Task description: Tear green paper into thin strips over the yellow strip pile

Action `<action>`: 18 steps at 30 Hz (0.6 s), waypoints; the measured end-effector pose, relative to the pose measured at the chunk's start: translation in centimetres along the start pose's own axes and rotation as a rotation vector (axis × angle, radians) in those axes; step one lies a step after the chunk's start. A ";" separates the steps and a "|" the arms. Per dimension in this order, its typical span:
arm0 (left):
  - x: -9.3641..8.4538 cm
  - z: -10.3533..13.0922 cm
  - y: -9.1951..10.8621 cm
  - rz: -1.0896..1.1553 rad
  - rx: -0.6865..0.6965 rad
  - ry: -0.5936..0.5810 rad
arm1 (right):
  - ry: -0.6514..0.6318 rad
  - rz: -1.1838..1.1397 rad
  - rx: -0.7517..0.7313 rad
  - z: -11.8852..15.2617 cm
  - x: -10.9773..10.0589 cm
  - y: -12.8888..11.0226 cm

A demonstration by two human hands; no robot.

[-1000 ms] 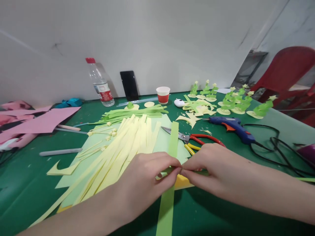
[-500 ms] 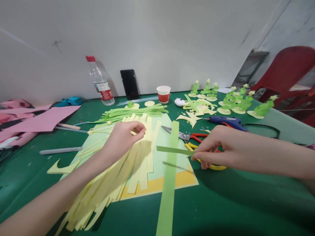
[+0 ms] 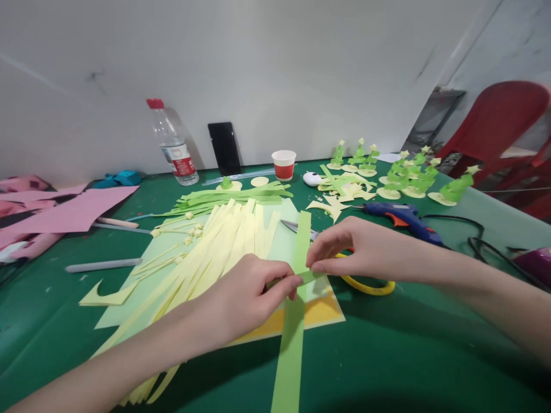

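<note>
My left hand (image 3: 258,287) pinches one end of a short green paper strip (image 3: 310,277), and my right hand (image 3: 350,249) pinches its other end. The short strip is held across a long green strip (image 3: 293,338) that runs down to the bottom of the view. Many pale yellow strips (image 3: 219,244) are fanned out beneath and left of my left hand. Scissors (image 3: 370,287) with yellow and red handles lie partly hidden under my right hand. A pale green sheet (image 3: 282,238) lies beneath the strips.
Behind stand a water bottle (image 3: 176,155), a phone (image 3: 224,149) and a paper cup (image 3: 283,166). Right are a blue glue gun (image 3: 400,216) with its cable and several small green paper trees (image 3: 402,175). Pink paper (image 3: 86,209) lies left.
My left hand has moved right and down and taken hold of the short green strip's free end. My right hand has moved left with the strip. The view has shifted slightly.
</note>
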State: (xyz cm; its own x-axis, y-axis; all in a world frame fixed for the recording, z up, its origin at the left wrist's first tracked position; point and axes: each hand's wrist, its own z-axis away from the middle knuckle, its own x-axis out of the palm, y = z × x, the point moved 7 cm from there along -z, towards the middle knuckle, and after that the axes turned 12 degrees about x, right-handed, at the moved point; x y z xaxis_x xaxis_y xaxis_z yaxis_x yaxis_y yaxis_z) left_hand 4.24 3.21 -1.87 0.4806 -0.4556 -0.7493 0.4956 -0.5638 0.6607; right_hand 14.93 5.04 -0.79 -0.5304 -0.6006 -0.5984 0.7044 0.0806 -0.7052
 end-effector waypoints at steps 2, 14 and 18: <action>0.1 0.2 0.2 0.018 0.001 -0.004 | 0.030 -0.019 -0.024 0.1 0.5 -0.4; 1.2 0.5 0.2 0.547 -0.157 -0.068 | -0.166 -0.245 0.111 0.1 1.9 0.3; -0.6 0.6 -0.4 0.541 -0.166 -0.053 | -0.127 -0.240 0.118 0.3 0.8 0.4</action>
State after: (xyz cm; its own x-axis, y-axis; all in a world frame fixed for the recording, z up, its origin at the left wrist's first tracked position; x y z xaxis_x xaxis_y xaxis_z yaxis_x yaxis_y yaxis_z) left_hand 3.31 3.32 -1.69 0.6629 -0.6859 -0.3002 0.2980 -0.1261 0.9462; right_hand 14.92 4.32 -1.40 -0.6308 -0.6862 -0.3622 0.6198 -0.1647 -0.7673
